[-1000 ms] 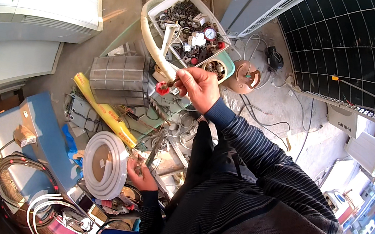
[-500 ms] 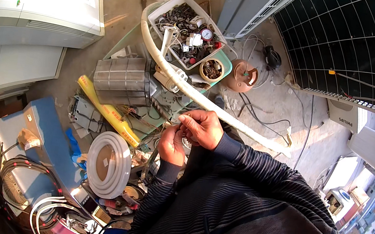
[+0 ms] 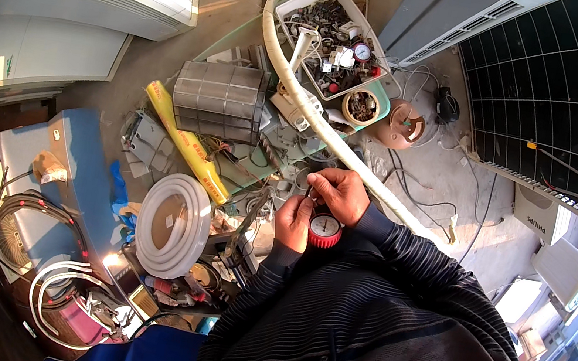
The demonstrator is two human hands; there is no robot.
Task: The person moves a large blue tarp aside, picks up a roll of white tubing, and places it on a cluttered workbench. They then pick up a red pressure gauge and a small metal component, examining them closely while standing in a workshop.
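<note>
Gauge (image 3: 324,227), red-rimmed with a white dial, sits face up just in front of the person's dark jacket (image 3: 365,319). Both hands are together at its upper end: the left hand (image 3: 291,223) is clamped on it from the left, its fingers against the rim, and the right hand (image 3: 341,194) pinches from above and to the right. The small part between the fingertips is too tiny to make out. Beyond the right hand, a cream hose (image 3: 306,112) curves past a white tub (image 3: 364,27) of small metal parts. Left of the hands lie a coil of white tubing (image 3: 196,230), a yellow roll (image 3: 186,143) and a gridded metal block (image 3: 215,102). A brown tank (image 3: 400,128) stands near the tub.
</note>
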